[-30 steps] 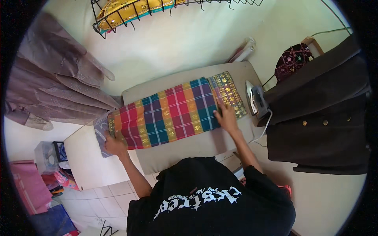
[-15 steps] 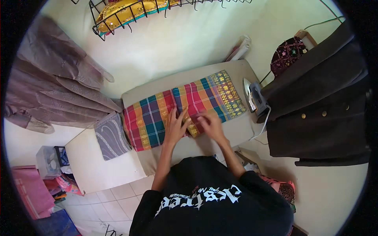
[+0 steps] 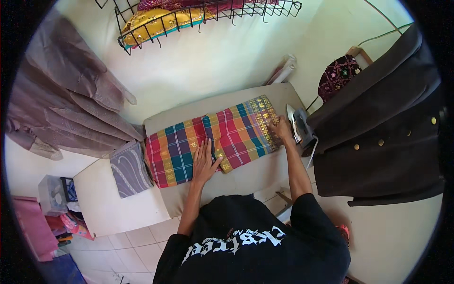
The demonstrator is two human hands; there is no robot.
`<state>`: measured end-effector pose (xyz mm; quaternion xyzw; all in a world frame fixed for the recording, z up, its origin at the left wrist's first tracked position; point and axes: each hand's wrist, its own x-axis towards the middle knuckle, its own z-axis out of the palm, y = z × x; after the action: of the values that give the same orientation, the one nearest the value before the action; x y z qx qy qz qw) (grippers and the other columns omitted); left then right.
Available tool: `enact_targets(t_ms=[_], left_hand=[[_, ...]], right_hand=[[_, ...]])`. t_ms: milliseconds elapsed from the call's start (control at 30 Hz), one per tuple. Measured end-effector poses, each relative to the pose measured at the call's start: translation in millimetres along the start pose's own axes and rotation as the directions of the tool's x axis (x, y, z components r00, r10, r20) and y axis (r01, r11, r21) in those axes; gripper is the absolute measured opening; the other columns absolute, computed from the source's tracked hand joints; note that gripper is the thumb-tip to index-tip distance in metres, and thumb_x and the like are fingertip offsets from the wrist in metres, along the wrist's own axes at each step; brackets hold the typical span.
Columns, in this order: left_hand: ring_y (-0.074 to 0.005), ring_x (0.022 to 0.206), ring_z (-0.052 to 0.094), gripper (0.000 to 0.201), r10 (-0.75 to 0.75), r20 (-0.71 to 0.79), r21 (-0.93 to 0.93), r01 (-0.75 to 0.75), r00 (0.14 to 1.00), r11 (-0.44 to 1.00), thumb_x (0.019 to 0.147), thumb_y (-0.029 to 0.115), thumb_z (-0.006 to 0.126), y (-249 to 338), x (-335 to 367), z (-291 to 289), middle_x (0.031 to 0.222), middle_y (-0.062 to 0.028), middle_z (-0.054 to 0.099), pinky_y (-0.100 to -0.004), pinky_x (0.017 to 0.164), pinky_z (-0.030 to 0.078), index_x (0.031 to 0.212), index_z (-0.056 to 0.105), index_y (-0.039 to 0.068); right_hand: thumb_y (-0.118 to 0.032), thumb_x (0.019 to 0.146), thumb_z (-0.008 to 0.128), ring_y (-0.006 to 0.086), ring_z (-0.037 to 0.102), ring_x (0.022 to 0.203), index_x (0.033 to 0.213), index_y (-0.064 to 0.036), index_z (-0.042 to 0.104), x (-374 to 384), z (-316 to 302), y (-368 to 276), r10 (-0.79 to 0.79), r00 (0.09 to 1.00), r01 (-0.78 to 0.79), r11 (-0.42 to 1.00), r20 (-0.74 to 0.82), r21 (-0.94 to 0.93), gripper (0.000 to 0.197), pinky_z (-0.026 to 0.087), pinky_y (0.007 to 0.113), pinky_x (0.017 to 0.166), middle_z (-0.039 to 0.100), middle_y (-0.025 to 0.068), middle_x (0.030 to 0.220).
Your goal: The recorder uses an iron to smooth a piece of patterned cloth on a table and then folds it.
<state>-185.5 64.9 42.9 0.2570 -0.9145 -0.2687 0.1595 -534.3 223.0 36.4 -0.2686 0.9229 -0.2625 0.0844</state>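
A plaid cloth (image 3: 179,149) in red, teal, purple and orange lies folded long across a padded board (image 3: 165,116), with a gold-patterned band at its right end. My left hand (image 3: 204,163) rests flat on the cloth's middle near its front edge, fingers stretched out. At the gold band my right hand (image 3: 282,130) has bent fingers that seem to pinch the fabric; its fingertips are partly hidden. Just right of that hand stands a clothes iron (image 3: 301,130) with a pale cord, at the board's right end.
A grey patterned cloth (image 3: 131,169) lies over a white surface (image 3: 118,208) on the left. Mauve garments (image 3: 71,94) hang at the left, a dark buttoned garment (image 3: 378,128) at the right. Above is a black wire rack (image 3: 208,18) holding fabric. A clear plastic box (image 3: 52,194) stands lower left.
My right hand has moved right, from the cloth's middle to its gold band beside the iron. My left hand has flattened on the cloth. The overlap at the cloth's middle now looks flatter.
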Motion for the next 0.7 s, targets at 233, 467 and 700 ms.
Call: enact_targets(t_ms=[233, 467, 700], left_hand=[[-0.0353, 0.145, 0.027, 0.084, 0.007, 0.016, -0.048, -0.006, 1.000, 0.999, 0.094, 0.048, 0.056, 6.6, 3.5, -2.7, 0.156, -0.0207, 0.029, -0.0495, 0.117, 0.017, 0.155, 0.016, 0.007], [-0.0354, 0.149, 0.014, 0.076, 0.059, 0.095, 0.028, -0.062, 0.994, 0.998, 0.094, 0.054, 0.053, 35.2, 32.5, -4.9, 0.161, -0.0154, 0.019, -0.0546, 0.119, 0.007, 0.154, 0.026, 0.015], [-0.0365, 0.144, 0.028, 0.062, 0.251, 0.265, 0.003, -0.261, 0.931, 0.965, 0.097, 0.053, 0.048, 53.3, 92.5, 39.5, 0.151, -0.0193, 0.037, -0.0545, 0.119, 0.010, 0.137, 0.053, 0.007]], right_hand=[[-0.024, 0.080, 0.077, 0.0379, 0.066, 0.100, 0.119, 0.0002, 0.058, 36.5, 3.2, 48.8, -0.106, 0.968, 0.002, 0.909, 0.229, 0.416, 0.049, 0.052, 0.041, 0.084, 0.068, 0.0211, 0.105], [-0.015, 0.085, 0.067, 0.0415, 0.061, 0.108, 0.135, -0.0102, 0.051, 40.3, -137.8, -21.0, -0.076, 0.996, 0.065, 0.980, -0.049, -0.191, 0.053, 0.049, 0.048, 0.089, 0.064, 0.0216, 0.117], [-0.010, 0.086, 0.064, 0.0403, 0.059, 0.112, 0.136, -0.0124, 0.051, 31.0, -181.1, -39.7, -0.094, 0.995, 0.086, 0.985, -0.046, -0.150, 0.052, 0.048, 0.048, 0.091, 0.061, 0.0206, 0.125]])
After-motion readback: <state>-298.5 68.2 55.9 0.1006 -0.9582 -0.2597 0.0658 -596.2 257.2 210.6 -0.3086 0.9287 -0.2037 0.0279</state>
